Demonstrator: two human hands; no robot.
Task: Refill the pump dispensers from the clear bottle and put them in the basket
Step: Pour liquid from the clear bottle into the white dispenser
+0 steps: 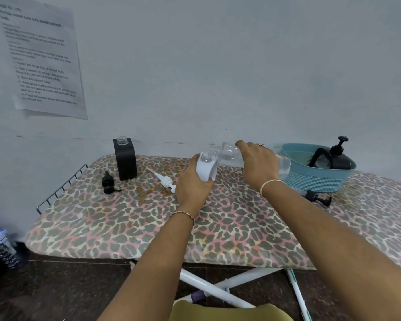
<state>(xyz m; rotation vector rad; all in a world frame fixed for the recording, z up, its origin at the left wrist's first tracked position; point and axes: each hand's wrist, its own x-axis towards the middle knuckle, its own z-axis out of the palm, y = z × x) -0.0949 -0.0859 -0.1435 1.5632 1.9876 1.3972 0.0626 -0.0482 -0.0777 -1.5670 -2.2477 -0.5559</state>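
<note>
White dispenser (206, 169): pump off, neck open, tilted right, gripped by left hand (191, 188) mid-table. Clear bottle (229, 152): uncapped, lying near horizontal, mouth pointing left just above the white neck, gripped by right hand (257, 165). White pump (162, 179): lying flat, left of the white dispenser. Black square dispenser (125, 159): upright, neck open, far left; black pump (108, 183) lying beside it. Blue basket (317, 177), far right: holds one black dispenser (333, 158), pump fitted. Second black pump (317, 198) lies just near of the basket.
</note>
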